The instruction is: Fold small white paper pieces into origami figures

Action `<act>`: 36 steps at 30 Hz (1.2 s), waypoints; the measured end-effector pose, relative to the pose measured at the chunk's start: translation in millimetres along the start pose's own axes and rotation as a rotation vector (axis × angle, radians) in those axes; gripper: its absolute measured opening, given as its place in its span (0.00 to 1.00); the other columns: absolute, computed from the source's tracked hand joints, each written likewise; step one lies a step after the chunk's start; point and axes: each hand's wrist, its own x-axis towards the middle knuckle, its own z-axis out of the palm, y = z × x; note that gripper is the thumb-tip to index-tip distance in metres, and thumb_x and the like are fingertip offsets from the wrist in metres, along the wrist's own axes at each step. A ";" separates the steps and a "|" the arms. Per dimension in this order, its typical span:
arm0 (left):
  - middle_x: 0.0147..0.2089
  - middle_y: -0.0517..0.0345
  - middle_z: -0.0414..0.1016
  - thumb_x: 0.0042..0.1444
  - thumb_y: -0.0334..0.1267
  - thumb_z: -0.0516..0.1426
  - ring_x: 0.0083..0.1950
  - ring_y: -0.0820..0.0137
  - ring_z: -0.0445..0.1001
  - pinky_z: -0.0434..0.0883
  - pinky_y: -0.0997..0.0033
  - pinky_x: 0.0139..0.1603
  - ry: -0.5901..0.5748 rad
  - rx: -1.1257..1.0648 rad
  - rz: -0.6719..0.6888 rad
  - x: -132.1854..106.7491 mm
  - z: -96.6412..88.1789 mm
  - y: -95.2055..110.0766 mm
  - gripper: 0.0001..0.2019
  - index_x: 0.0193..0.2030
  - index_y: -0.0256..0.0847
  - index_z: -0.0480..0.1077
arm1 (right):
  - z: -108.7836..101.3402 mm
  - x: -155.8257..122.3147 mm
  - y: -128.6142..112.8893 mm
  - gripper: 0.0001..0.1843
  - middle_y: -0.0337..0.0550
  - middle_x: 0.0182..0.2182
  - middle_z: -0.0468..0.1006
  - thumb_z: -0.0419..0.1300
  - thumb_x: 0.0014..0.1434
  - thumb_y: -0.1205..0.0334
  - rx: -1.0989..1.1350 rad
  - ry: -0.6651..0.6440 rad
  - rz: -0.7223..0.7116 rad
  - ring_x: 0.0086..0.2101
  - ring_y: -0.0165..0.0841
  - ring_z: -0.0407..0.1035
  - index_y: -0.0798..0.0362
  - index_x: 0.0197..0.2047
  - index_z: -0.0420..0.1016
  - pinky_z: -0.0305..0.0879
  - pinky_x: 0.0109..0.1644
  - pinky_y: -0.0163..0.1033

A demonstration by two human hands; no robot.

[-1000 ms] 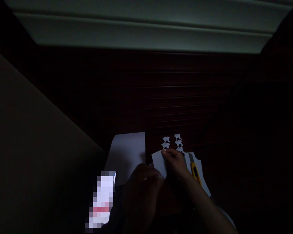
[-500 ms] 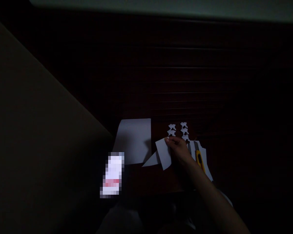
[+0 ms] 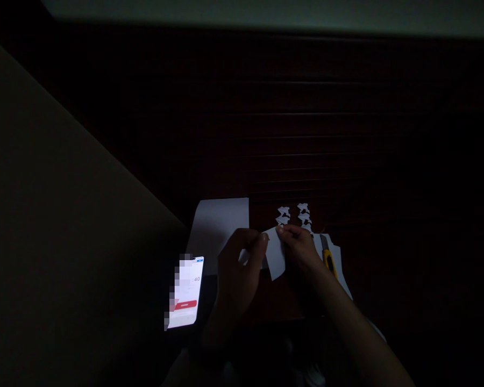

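Note:
A small white piece of paper (image 3: 276, 257) is held up between my two hands. My right hand (image 3: 300, 247) pinches its top right corner. At the top left corner, the thumb and finger of my left hand (image 3: 242, 263) are closed on the same piece. Just beyond my right hand lie several small folded paper shapes (image 3: 283, 212), set out in two columns (image 3: 304, 216). Part of another paper behind my left hand is hidden.
A large white sheet (image 3: 221, 217) lies at the left of the dark table (image 3: 274, 306). A yellow box cutter (image 3: 329, 262) rests on more paper (image 3: 341, 263) at the right. A lit phone (image 3: 187, 295) is at the left. The scene is very dim.
My left hand has come in from the lower left and taken the left corner of the small paper. My right hand keeps its pinch, almost unmoved.

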 end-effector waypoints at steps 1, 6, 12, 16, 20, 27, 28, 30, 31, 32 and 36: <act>0.34 0.59 0.75 0.57 0.41 0.52 0.37 0.69 0.72 0.68 0.71 0.38 0.040 0.009 0.044 7.0 4.7 -5.9 0.08 0.33 0.41 0.70 | -0.9 0.1 -1.2 0.14 0.41 0.27 0.75 0.63 0.48 0.51 0.006 0.001 -0.009 0.27 0.32 0.67 0.55 0.32 0.76 0.63 0.31 0.35; 0.45 0.52 0.75 0.45 0.45 0.62 0.46 0.62 0.73 0.69 0.64 0.46 -0.054 0.031 0.011 23.8 36.2 -63.9 0.18 0.43 0.42 0.71 | -0.2 1.8 -2.4 0.15 0.41 0.26 0.76 0.64 0.48 0.51 0.030 0.070 -0.033 0.28 0.32 0.68 0.54 0.33 0.76 0.63 0.31 0.36; 0.35 0.53 0.78 0.44 0.45 0.63 0.36 0.65 0.77 0.72 0.70 0.35 -0.205 -0.113 -0.092 20.2 52.2 -89.9 0.15 0.37 0.39 0.73 | 8.1 -1.0 -1.3 0.13 0.40 0.26 0.77 0.63 0.50 0.51 -0.012 0.081 -0.074 0.28 0.32 0.68 0.52 0.32 0.77 0.63 0.31 0.36; 0.32 0.56 0.79 0.49 0.45 0.59 0.33 0.66 0.76 0.70 0.72 0.32 -0.225 -0.128 -0.072 22.8 51.5 -90.1 0.11 0.31 0.39 0.75 | 9.5 -5.7 -6.2 0.13 0.42 0.29 0.78 0.62 0.50 0.52 -0.040 -0.026 -0.076 0.30 0.34 0.70 0.53 0.34 0.78 0.64 0.34 0.37; 0.26 0.58 0.78 0.49 0.47 0.58 0.28 0.66 0.75 0.69 0.72 0.29 -0.135 0.010 -0.081 23.3 45.1 -93.4 0.12 0.27 0.40 0.76 | 5.4 -8.9 -16.3 0.15 0.44 0.35 0.79 0.63 0.50 0.52 -0.065 -0.183 -0.058 0.37 0.38 0.72 0.52 0.37 0.79 0.66 0.42 0.42; 0.40 0.59 0.79 0.54 0.40 0.55 0.41 0.64 0.76 0.70 0.67 0.44 -0.124 0.037 0.063 24.4 29.1 -94.0 0.09 0.38 0.47 0.77 | 0.4 -10.4 -24.7 0.14 0.43 0.40 0.79 0.64 0.49 0.55 -0.083 -0.355 -0.071 0.44 0.40 0.71 0.49 0.39 0.79 0.62 0.52 0.47; 0.41 0.59 0.79 0.55 0.40 0.54 0.42 0.64 0.76 0.70 0.67 0.44 -0.123 0.050 0.081 24.6 27.5 -94.4 0.10 0.38 0.47 0.76 | 0.0 -10.2 -23.9 0.14 0.43 0.40 0.79 0.64 0.49 0.55 -0.081 -0.364 -0.063 0.44 0.40 0.71 0.49 0.39 0.79 0.63 0.52 0.47; 0.40 0.60 0.79 0.56 0.38 0.54 0.41 0.65 0.76 0.70 0.68 0.45 -0.129 0.096 0.133 25.0 25.1 -95.3 0.10 0.39 0.48 0.76 | -1.0 -10.0 -22.4 0.14 0.43 0.40 0.79 0.64 0.48 0.55 -0.085 -0.373 -0.054 0.43 0.40 0.72 0.49 0.39 0.79 0.63 0.51 0.47; 0.40 0.60 0.79 0.56 0.37 0.53 0.41 0.65 0.76 0.70 0.68 0.45 -0.143 0.120 0.162 25.2 24.2 -95.5 0.10 0.39 0.48 0.76 | -1.4 -9.9 -21.9 0.14 0.43 0.39 0.79 0.64 0.48 0.56 -0.092 -0.380 -0.052 0.43 0.40 0.72 0.49 0.39 0.79 0.64 0.51 0.47; 0.41 0.60 0.79 0.56 0.36 0.53 0.41 0.66 0.76 0.70 0.68 0.45 -0.159 0.140 0.185 25.5 23.7 -95.5 0.10 0.39 0.49 0.76 | -1.7 -9.9 -21.8 0.14 0.43 0.39 0.79 0.64 0.48 0.56 -0.100 -0.386 -0.051 0.43 0.40 0.72 0.50 0.40 0.79 0.64 0.51 0.47; 0.41 0.60 0.79 0.56 0.37 0.53 0.40 0.65 0.77 0.71 0.68 0.43 -0.189 0.150 0.178 26.3 24.1 -94.2 0.10 0.39 0.48 0.76 | -1.8 -10.4 -23.3 0.13 0.43 0.37 0.80 0.64 0.49 0.55 -0.125 -0.382 -0.043 0.41 0.40 0.73 0.50 0.38 0.79 0.65 0.49 0.47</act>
